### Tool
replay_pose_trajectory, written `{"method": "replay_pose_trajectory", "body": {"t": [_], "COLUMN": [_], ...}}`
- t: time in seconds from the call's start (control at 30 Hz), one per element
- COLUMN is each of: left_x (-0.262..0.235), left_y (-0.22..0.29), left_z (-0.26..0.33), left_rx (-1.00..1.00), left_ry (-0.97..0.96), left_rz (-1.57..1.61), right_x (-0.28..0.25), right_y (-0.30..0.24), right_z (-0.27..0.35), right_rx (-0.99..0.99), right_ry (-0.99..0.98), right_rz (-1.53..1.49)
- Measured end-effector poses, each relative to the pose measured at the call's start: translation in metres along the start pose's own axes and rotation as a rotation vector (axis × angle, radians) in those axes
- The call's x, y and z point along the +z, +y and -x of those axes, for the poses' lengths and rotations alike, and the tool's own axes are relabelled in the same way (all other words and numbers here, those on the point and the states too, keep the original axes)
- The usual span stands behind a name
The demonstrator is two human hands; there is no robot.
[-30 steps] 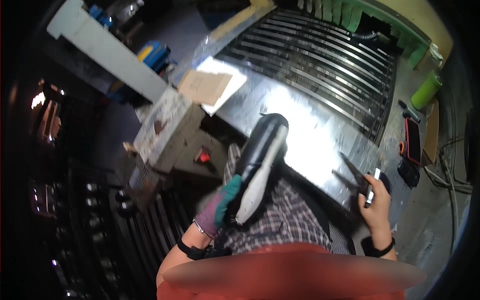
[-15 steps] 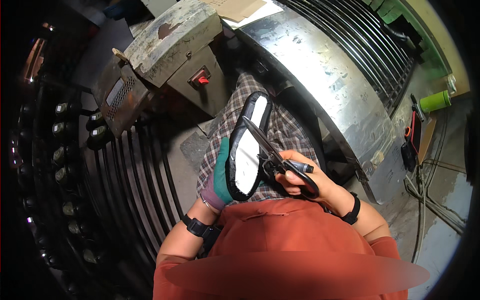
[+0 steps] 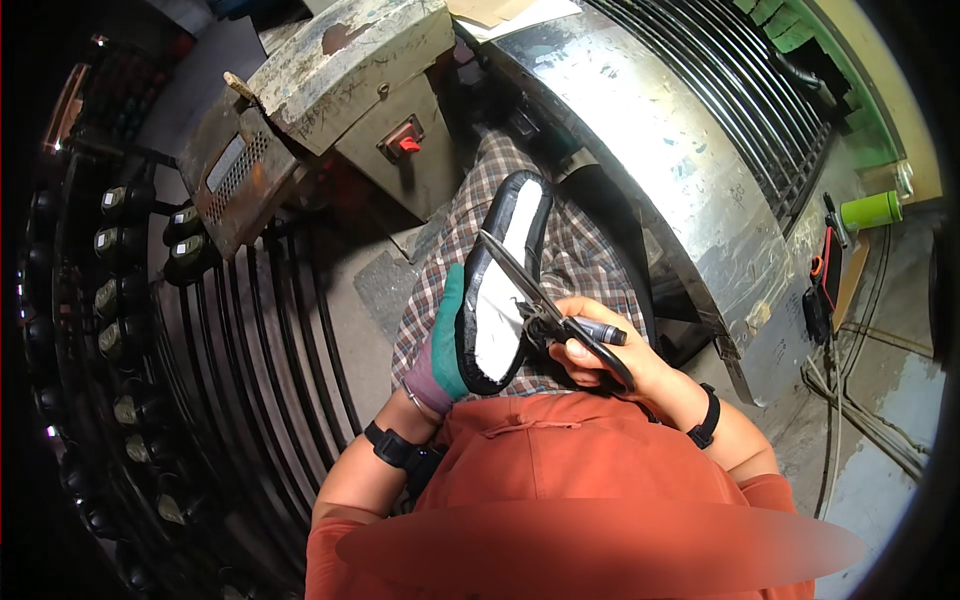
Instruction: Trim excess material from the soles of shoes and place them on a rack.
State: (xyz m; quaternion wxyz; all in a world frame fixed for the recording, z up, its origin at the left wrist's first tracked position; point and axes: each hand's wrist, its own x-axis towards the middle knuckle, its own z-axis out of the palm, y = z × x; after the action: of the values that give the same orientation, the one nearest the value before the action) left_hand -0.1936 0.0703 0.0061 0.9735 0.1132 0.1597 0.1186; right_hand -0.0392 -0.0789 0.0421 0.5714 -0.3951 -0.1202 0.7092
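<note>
Your left hand [image 3: 441, 345] grips the shoe [image 3: 497, 315] by its left edge; your right hand [image 3: 592, 345] clasps scissors [image 3: 519, 270] over it. You're probably trimming; the next snip needs it steady.

At the centre of the frame we see a glossy black shoe upper with a white, fabric-like underside [image 3: 495, 305], underside facing us, long axis upright with its top leaning right; the black margin wraps around the white, which broadens toward the lower end. Across it we note black-handled scissors with dark metal blades [image 3: 530, 286], tip toward upper left, loops toward lower right; contact is unclear. Beside the handles we find a short grey pen-like cylinder [image 3: 603, 332], dark-ended, lying nearly level.
</note>
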Motion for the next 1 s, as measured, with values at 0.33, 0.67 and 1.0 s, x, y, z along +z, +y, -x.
{"method": "replay_pose_trajectory", "body": {"t": [0.33, 0.67, 1.0], "left_x": [-0.015, -0.013, -0.022], "left_y": [0.006, 0.007, 0.007], "left_z": [0.008, 0.009, 0.007], "left_rx": [-0.104, -0.075, -0.051], "left_ry": [0.008, 0.061, 0.010], "left_rz": [0.024, 0.143, 0.183], "right_x": [-0.012, -0.008, -0.005], "right_y": [-0.016, -0.040, -0.025], "right_z": [0.015, 0.023, 0.013], "right_rx": [-0.521, -0.636, -0.482], "right_ry": [0.141, 0.145, 0.157], "right_rz": [1.109, 2.071, 1.756]}}
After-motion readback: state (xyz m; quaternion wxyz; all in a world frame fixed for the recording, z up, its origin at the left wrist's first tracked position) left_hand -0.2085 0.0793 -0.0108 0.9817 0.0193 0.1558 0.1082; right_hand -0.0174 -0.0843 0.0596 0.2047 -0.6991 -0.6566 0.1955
